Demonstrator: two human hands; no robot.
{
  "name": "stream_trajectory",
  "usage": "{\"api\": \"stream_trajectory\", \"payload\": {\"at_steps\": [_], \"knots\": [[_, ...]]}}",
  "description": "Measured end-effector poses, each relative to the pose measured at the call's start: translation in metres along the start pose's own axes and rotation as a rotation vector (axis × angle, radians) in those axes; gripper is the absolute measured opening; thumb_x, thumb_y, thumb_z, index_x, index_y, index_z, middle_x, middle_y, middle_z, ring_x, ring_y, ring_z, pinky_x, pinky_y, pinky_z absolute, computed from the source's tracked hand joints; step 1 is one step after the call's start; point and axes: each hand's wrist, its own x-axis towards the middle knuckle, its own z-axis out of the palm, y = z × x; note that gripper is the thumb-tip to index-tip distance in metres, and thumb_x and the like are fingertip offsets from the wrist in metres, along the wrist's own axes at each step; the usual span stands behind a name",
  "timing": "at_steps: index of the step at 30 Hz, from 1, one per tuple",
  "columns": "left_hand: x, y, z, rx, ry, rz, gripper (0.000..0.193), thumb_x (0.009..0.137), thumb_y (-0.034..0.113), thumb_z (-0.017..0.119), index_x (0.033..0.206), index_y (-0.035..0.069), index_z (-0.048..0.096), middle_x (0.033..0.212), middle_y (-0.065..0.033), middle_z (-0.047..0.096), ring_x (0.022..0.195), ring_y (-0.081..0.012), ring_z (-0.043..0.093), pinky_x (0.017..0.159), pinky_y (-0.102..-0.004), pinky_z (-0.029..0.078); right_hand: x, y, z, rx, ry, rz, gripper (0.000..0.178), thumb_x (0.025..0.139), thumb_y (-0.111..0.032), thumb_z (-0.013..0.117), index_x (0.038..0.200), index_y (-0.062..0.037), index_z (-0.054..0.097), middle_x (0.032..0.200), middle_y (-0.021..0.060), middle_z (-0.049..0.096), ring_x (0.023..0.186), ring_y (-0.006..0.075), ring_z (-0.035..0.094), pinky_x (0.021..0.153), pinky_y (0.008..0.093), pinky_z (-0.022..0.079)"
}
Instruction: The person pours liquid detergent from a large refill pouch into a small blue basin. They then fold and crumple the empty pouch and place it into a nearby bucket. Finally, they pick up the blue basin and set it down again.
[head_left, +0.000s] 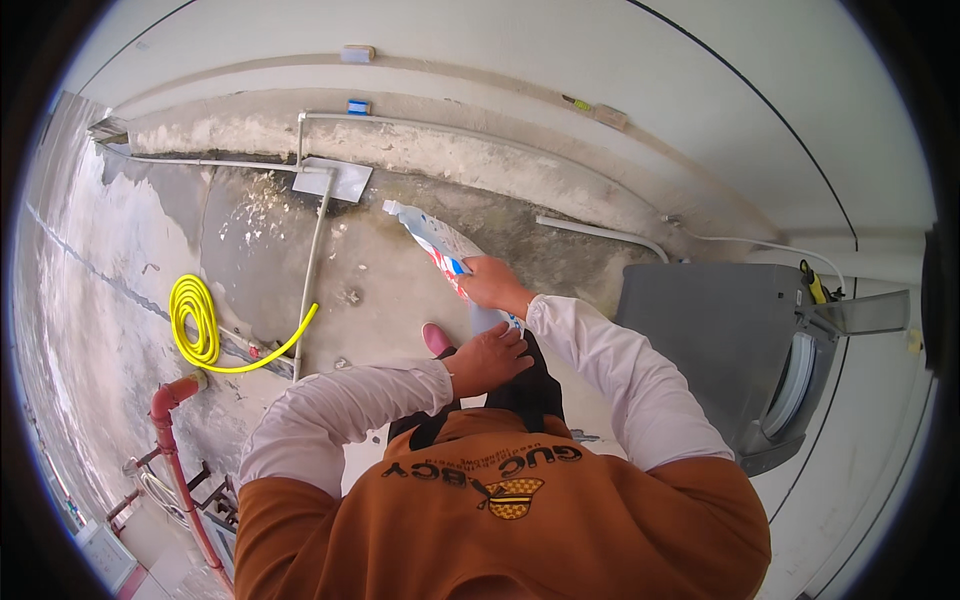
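Open floor left of hands, machine blocks right

I see bare concrete floor (380, 270) ahead and left of both hands, free to pass. To the right, the grey washing machine (730, 350) stands close beside the right sleeve, its door (795, 385) swung open. Further left: coiled yellow hose (195, 320), a grey pipe (310, 270) running along the floor, a red pipe (170, 440) near the lower left. The low wall (450, 150) closes the far side

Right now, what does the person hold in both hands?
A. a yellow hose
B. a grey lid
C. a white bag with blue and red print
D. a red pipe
C: the right hand grips the middle of the bag and the left hand its lower end; the yellow hose lies coiled on the floor.
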Motion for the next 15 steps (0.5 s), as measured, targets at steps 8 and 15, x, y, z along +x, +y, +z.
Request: {"api": "stream_trajectory", "payload": {"at_steps": [8, 15], "knots": [[0.091, -0.137, 0.101, -0.19, -0.477, -0.743, 0.045, 0.096, 0.028, 0.034, 0.135, 0.007, 0.037, 0.131, -0.0138, 0.045, 0.12, -0.024, 0.044, 0.096, -0.0388, 0.035, 0.123, 0.012, -0.011, -0.202, -0.319, -0.176, 0.027, 0.069, -0.018, 0.051, 0.09, -0.0091, 0.066, 0.092, 0.0185, 0.064, 0.089, 0.037, 0.06, 0.076, 0.0452, 0.048], [0.047, -0.267, 0.137, -0.36, 0.096, -0.892, 0.013, 0.076, 0.017, 0.063, 0.087, 0.012, 0.068, 0.078, -0.0104, 0.063, 0.076, -0.0302, 0.062, 0.067, -0.0412, 0.048, 0.275, 0.114, -0.12, -0.133, 0.082, -0.124, 0.028, 0.08, -0.029, 0.059, 0.103, -0.012, 0.06, 0.106, 0.0139, 0.061, 0.097, 0.0331, 0.058, 0.081, 0.0424, 0.047]]}}
